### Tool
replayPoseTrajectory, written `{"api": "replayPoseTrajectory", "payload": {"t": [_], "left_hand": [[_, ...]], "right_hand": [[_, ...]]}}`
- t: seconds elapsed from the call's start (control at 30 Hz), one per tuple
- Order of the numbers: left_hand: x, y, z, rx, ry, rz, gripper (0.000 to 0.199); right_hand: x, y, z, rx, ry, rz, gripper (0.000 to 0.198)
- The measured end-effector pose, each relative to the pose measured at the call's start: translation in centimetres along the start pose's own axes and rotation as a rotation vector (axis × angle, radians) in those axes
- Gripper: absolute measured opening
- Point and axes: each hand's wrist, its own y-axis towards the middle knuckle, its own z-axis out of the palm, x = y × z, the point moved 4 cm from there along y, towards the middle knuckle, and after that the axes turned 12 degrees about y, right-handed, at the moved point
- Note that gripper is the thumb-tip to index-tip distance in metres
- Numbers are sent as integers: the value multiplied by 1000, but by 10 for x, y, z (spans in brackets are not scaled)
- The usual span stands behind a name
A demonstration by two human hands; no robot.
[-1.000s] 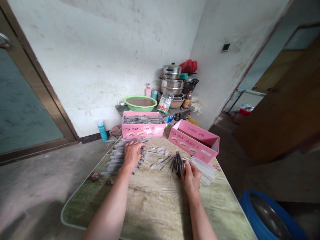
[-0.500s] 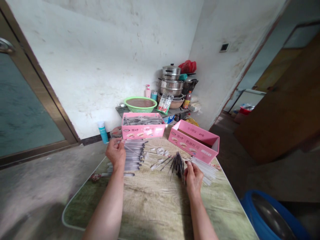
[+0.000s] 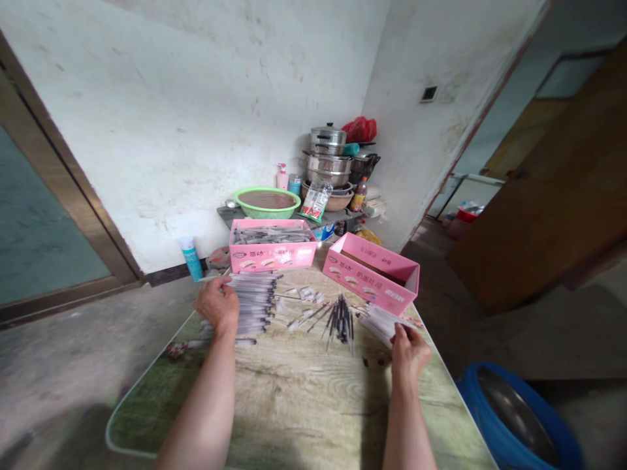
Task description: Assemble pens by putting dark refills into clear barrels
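My left hand is closed at the left end of a row of translucent pens with dark tips. A thin pale pen barrel sticks out to the left from its fingers. On the right, my right hand pinches at the near end of a pile of clear pen barrels; its fingertips partly hide what they grip. Between the hands lies a fanned bundle of dark pen refills. Small white pieces are scattered behind the refills.
A pink box full of pens stands at the table's back left. Another pink box sits at the back right. Behind are a green basin and stacked steel pots. A blue tub stands right of the table.
My right hand has moved from beside the dark refills rightward to the clear barrels. My left hand has shifted slightly left and turned, its pen no longer pointing right. The camera view has shifted slightly.
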Motion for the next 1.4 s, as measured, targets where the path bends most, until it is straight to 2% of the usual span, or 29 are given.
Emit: {"api": "replayPoseTrajectory", "payload": {"t": [0.13, 0.2, 0.27, 0.37, 0.5, 0.57, 0.67, 0.77, 0.83, 0.9, 1.13, 1.3, 1.4], "left_hand": [[-16, -5, -7, -29, -63, 77, 26], [-32, -10, -14, -15, -134, 140, 24], [-51, -18, -19, 55, -221, 193, 22], [-82, -38, -19, 278, -360, 314, 21], [-112, -81, -6, 691, -433, 566, 19], [-118, -102, 1, 833, -353, 673, 14], [-118, -117, 7, 886, -239, 719, 9], [-117, -119, 7, 883, -192, 715, 9], [-117, -118, 7, 880, -157, 722, 10], [-118, -117, 7, 881, -117, 724, 9], [-116, -127, 16, 901, -5, 668, 11], [-119, -130, 18, 850, 27, 706, 11], [-124, -127, 12, 830, -22, 741, 11]], "right_hand": [[2, 0, 9, 223, -522, -64, 21], [4, -7, 17, 310, -679, -86, 19], [5, -12, 22, 361, -771, -103, 16], [6, -15, 25, 403, -840, -116, 15], [7, -14, 24, 384, -843, -128, 18], [10, -14, 24, 308, -715, -140, 22], [13, -15, 23, 188, -256, -136, 29], [6, -19, 29, 162, 238, 38, 32], [1, -24, 38, 200, 450, 192, 36], [-1, -29, 44, 232, 542, 272, 36], [4, -35, 49, 265, 659, 395, 32], [9, -36, 52, 363, 836, 390, 30], [8, -34, 52, 350, 922, 388, 32]]}}
